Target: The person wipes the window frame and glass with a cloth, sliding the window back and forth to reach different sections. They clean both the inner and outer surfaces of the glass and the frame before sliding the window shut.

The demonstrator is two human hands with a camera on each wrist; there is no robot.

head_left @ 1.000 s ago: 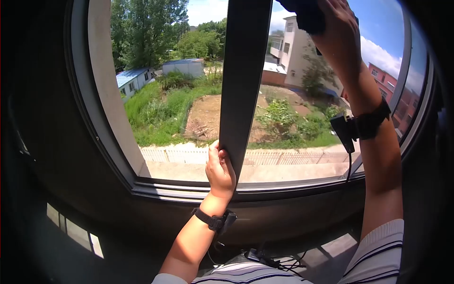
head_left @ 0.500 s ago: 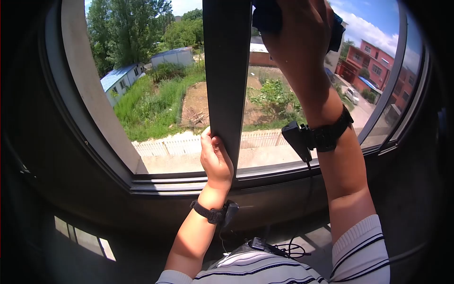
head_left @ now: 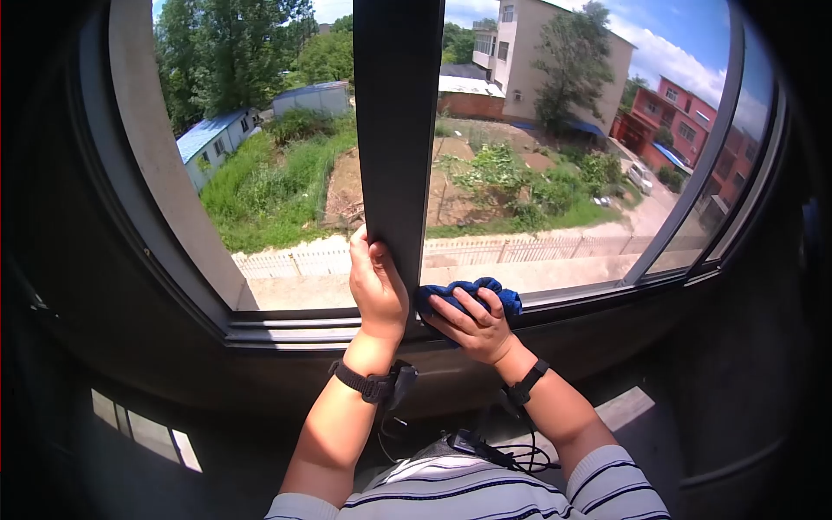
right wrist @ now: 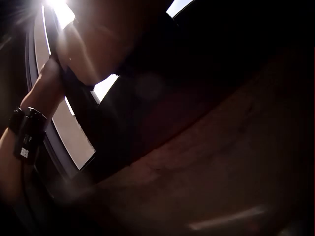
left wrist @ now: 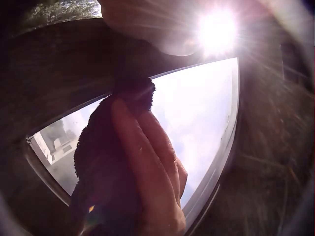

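Observation:
A dark upright window post (head_left: pixel 394 130) stands in the middle of the head view. My left hand (head_left: pixel 379 290) grips its left edge low down, with some fingers hidden by the post. Just right of the post, my right hand (head_left: pixel 479 329) holds a bunched blue cloth (head_left: pixel 510 303) against the bottom corner of the right-hand pane (head_left: pixel 537 208). Its fingers are bent over the cloth. In the left wrist view the fuzzy cloth (left wrist: pixel 98 157) looks dark against the bright sky, and the right hand's fingers (left wrist: pixel 147 152) lie along it.
Sliding tracks and a sill (head_left: pixel 295 332) run along the window's bottom. A grey side frame (head_left: pixel 689 208) borders the pane on the right. Black cables (head_left: pixel 520 455) hang at the waist. Outside are a fence, greenery and buildings. Sun glare strikes both wrist views.
My right hand has brought the blue cloth from high on the right-hand pane down to its lower left corner. My left hand keeps its hold on the post. The head view has shifted somewhat.

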